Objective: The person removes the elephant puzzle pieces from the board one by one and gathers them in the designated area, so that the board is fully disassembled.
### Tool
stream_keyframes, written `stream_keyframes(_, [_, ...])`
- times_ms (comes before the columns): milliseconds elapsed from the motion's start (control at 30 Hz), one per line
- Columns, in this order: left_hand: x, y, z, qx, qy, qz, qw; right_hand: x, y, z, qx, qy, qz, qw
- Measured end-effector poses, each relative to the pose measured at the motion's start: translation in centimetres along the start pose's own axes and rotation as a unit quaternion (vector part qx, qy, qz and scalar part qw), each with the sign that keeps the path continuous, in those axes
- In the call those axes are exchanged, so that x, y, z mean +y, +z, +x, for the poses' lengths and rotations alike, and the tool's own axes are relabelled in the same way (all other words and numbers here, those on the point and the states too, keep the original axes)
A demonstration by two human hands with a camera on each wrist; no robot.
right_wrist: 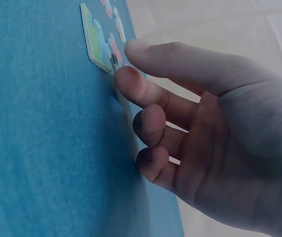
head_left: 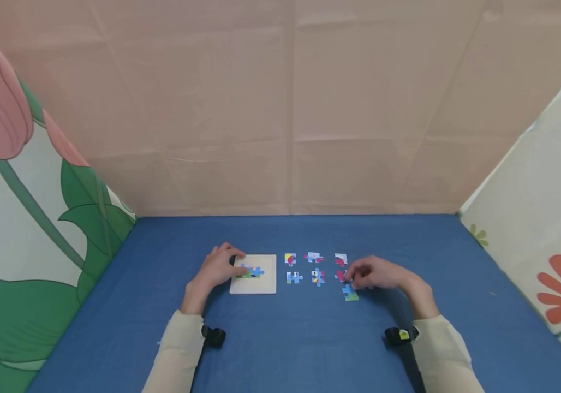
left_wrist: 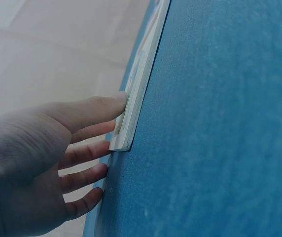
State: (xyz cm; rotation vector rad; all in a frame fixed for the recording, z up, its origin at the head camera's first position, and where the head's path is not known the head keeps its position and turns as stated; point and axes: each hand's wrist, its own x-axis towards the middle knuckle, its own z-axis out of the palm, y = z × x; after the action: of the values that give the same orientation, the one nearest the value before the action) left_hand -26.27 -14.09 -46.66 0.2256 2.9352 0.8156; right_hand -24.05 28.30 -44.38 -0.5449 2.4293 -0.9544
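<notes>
My left hand (head_left: 220, 266) lies at the left side of a pale square puzzle board (head_left: 267, 287). Its thumb rests on the board, near joined blue and green puzzle pieces (head_left: 257, 272); the other fingers reach along the outer edge, fairly straight in the left wrist view. My right hand (head_left: 375, 273) hovers by the rightmost loose pieces, its fingers bent and thumb and forefinger slightly apart, with nothing seen between them. Nearest to it are a blue-green puzzle piece (head_left: 350, 293) and a pink puzzle piece (head_left: 340, 275), partly covered by the fingers.
Several other loose pieces lie in rows between the board and the right hand, among them a yellow-and-pink piece (head_left: 290, 258) and a blue piece (head_left: 293, 278). A blue cloth (head_left: 285, 344) covers the table. A beige wall sheet (head_left: 290, 109) rises behind it.
</notes>
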Motion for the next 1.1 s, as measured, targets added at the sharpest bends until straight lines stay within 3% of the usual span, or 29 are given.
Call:
stream_keyframes(233, [0.0, -0.1, -0.1, -0.002, -0.003, -0.003, 1.0, -0.6, 0.1, 0.1, 0.019, -0.01, 0.001, 1.0])
stream_keyframes(833, [0.1, 0.1, 0.0, -0.001, -0.002, 0.006, 1.0, -2.2, 1.4, 1.3, 0.072, -0.086, -0.035, 0.993])
stream_keyframes(1100, [0.0, 0.0, 0.1, -0.001, 0.0, 0.01, 0.9999, -3.9, 2.1, 2.6, 0.078, -0.088, -0.05, 0.992])
